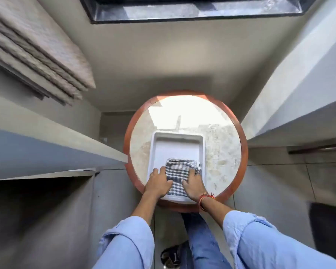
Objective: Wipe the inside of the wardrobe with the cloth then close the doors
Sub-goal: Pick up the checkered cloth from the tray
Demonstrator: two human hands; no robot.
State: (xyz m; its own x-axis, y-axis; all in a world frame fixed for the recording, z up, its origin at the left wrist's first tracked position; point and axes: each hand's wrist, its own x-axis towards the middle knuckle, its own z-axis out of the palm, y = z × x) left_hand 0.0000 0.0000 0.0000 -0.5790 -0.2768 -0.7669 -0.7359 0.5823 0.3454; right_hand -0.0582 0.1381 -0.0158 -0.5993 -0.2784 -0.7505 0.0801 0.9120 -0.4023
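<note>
A folded checked cloth (179, 172), dark blue and white, lies in the near end of a white rectangular tray (176, 144). The tray sits on a round table (225, 150) with a pale stone top and a red-brown rim. My left hand (158, 182) rests on the cloth's left edge with its fingers spread. My right hand (194, 184), with a red thread band at the wrist, presses on the cloth's right side. Both hands touch the cloth; whether either grips it is unclear. To the left, a grey wardrobe door edge (47, 144) and a dark open compartment (37, 210) show.
A folded beige blind (37, 49) hangs at upper left. A dark window sill (192, 10) runs along the top. A pale wall or panel (299, 84) stands at the right, with tiled floor (279, 181) below. My jeans and a sandal (171, 257) show under the table.
</note>
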